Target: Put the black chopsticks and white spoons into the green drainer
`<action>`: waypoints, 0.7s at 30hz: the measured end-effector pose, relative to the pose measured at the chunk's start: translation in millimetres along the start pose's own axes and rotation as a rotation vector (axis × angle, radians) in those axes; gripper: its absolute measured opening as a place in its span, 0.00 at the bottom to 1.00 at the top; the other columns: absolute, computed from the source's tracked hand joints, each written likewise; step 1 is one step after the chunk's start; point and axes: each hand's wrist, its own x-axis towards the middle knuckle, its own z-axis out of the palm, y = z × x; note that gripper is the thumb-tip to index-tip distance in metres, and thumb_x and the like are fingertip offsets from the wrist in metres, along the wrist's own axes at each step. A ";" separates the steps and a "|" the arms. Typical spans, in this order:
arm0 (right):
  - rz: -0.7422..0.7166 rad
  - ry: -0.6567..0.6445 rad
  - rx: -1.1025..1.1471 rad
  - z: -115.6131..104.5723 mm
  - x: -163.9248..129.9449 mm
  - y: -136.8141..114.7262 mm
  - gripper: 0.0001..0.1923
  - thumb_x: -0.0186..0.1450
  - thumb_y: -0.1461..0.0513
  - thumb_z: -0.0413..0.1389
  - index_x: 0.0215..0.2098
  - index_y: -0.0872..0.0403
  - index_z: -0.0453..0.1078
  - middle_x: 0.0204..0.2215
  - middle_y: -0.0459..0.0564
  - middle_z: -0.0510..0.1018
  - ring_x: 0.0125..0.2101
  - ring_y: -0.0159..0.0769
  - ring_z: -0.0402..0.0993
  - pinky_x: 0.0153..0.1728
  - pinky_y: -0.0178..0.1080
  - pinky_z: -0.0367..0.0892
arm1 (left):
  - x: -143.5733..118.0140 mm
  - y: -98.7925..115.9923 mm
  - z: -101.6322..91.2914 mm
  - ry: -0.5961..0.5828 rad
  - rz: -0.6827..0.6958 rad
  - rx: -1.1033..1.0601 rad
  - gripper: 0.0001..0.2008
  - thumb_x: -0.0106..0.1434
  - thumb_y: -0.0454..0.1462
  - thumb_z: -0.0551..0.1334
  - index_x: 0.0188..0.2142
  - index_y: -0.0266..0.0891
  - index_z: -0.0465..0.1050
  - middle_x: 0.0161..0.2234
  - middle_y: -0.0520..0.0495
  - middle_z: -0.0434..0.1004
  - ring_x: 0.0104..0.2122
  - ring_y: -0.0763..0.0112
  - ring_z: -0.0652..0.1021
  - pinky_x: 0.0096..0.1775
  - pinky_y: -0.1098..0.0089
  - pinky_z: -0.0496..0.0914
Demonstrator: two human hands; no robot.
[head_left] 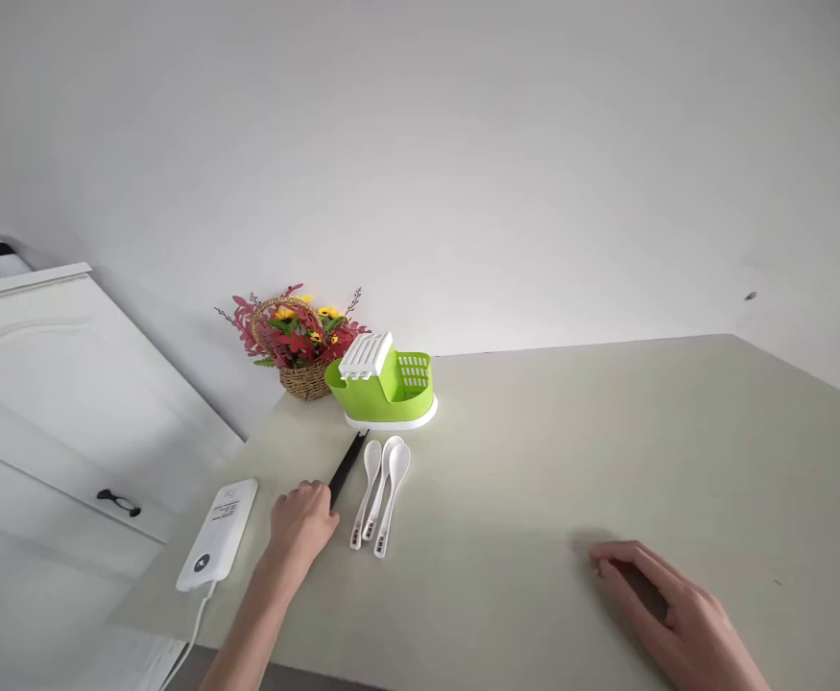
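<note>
Pickup under way: left hand (302, 523) fingers curl around the black utensil (348, 464) beside the spoons (380, 494); right hand (668, 605) rests spread on the tabletop (607, 451). Next comes a clean lift.

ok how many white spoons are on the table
3. They lie side by side on the table, in front of the green holder: left spoon, middle spoon, right spoon. The left hand is just left of them. More could be hidden inside the holder.

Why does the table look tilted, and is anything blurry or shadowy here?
Head view: wide lens bends the pale green table edge; light is soft and even; a faint shadow lies beside the right hand, slightly blurred; the left hand on the black-handled utensil looks sharp.
</note>
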 end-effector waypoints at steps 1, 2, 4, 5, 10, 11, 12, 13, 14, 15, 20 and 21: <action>-0.002 -0.005 0.001 0.1 0.3 0.9 0.17 0.65 0.44 0.55 0.41 0.43 0.77 0.37 0.44 0.84 0.28 0.34 0.77 0.22 0.30 0.69 | 4.5 1.7 -0.3 -0.011 -0.006 0.016 0.11 0.61 0.33 0.59 0.41 0.35 0.78 0.44 0.32 0.81 0.46 0.48 0.81 0.47 0.57 0.70; 0.002 -0.004 0.006 0.5 0.0 0.5 0.17 0.66 0.45 0.55 0.42 0.43 0.77 0.37 0.45 0.83 0.29 0.35 0.77 0.22 0.30 0.69 | 8.9 2.9 -0.3 -0.018 -0.015 0.024 0.12 0.60 0.32 0.60 0.42 0.35 0.78 0.45 0.32 0.81 0.47 0.48 0.81 0.48 0.57 0.70; 0.016 0.011 0.028 1.8 -1.6 -3.5 0.17 0.67 0.45 0.53 0.44 0.43 0.76 0.38 0.45 0.83 0.30 0.35 0.77 0.23 0.30 0.68 | 15.8 4.2 0.3 -0.015 -0.031 0.026 0.12 0.60 0.32 0.60 0.42 0.35 0.77 0.46 0.31 0.81 0.49 0.48 0.81 0.48 0.57 0.70; 0.022 0.020 0.039 2.4 -2.8 -6.6 0.17 0.68 0.45 0.52 0.44 0.43 0.76 0.38 0.45 0.83 0.30 0.35 0.76 0.23 0.31 0.67 | 17.9 4.4 1.1 -0.011 -0.038 0.024 0.12 0.60 0.32 0.59 0.43 0.35 0.77 0.46 0.31 0.81 0.49 0.48 0.81 0.48 0.58 0.70; 0.011 0.074 0.056 2.6 -5.6 -19.0 0.17 0.69 0.46 0.51 0.43 0.44 0.76 0.38 0.46 0.82 0.29 0.34 0.74 0.23 0.32 0.65 | 13.3 5.5 10.6 0.039 -0.073 0.022 0.16 0.66 0.32 0.53 0.50 0.28 0.71 0.46 0.26 0.80 0.47 0.49 0.81 0.47 0.58 0.71; 0.008 0.072 0.058 2.0 -5.5 -19.7 0.17 0.69 0.46 0.51 0.43 0.44 0.76 0.38 0.46 0.82 0.29 0.34 0.74 0.23 0.32 0.66 | 11.1 5.4 13.5 0.057 -0.077 0.019 0.16 0.67 0.32 0.51 0.51 0.27 0.70 0.45 0.26 0.80 0.47 0.49 0.82 0.47 0.58 0.71; 0.003 0.065 0.060 1.2 -5.2 -19.8 0.17 0.69 0.46 0.51 0.43 0.44 0.76 0.38 0.46 0.82 0.28 0.34 0.74 0.23 0.32 0.66 | 9.2 4.8 16.6 0.075 -0.083 0.011 0.16 0.68 0.31 0.50 0.51 0.26 0.68 0.44 0.25 0.80 0.46 0.50 0.82 0.46 0.59 0.71; -0.001 0.055 0.063 0.4 -4.9 -19.6 0.17 0.69 0.46 0.51 0.43 0.44 0.76 0.39 0.47 0.82 0.29 0.35 0.74 0.23 0.32 0.66 | 7.8 3.7 19.7 0.089 -0.093 -0.002 0.16 0.69 0.31 0.48 0.51 0.25 0.67 0.44 0.25 0.80 0.45 0.50 0.82 0.45 0.59 0.71; -0.004 0.046 0.065 -0.4 -4.7 -19.3 0.17 0.69 0.46 0.51 0.43 0.44 0.76 0.39 0.47 0.82 0.29 0.35 0.75 0.24 0.31 0.67 | 7.0 1.8 22.6 0.102 -0.104 -0.022 0.16 0.69 0.31 0.48 0.52 0.25 0.66 0.44 0.25 0.80 0.45 0.50 0.82 0.43 0.60 0.71; -0.004 0.038 0.065 -1.0 -4.5 -19.0 0.17 0.69 0.46 0.51 0.43 0.44 0.76 0.39 0.47 0.82 0.29 0.35 0.75 0.24 0.31 0.67 | 6.9 -0.7 25.3 0.110 -0.116 -0.047 0.16 0.69 0.31 0.47 0.53 0.26 0.65 0.43 0.25 0.80 0.44 0.50 0.82 0.41 0.61 0.71; -0.001 0.031 0.049 -2.1 -2.8 -15.4 0.17 0.69 0.46 0.51 0.43 0.44 0.76 0.39 0.46 0.83 0.30 0.34 0.76 0.25 0.30 0.68 | 8.4 -16.7 30.6 0.182 -0.163 -0.254 0.15 0.71 0.38 0.48 0.52 0.35 0.65 0.39 0.34 0.83 0.41 0.50 0.83 0.35 0.65 0.68; -0.008 0.021 0.044 -2.0 -2.0 -13.8 0.17 0.69 0.46 0.51 0.43 0.44 0.77 0.39 0.46 0.83 0.30 0.34 0.77 0.24 0.30 0.69 | 7.8 -18.6 29.4 0.206 -0.157 -0.321 0.14 0.71 0.40 0.49 0.49 0.37 0.67 0.36 0.38 0.83 0.39 0.52 0.83 0.34 0.65 0.68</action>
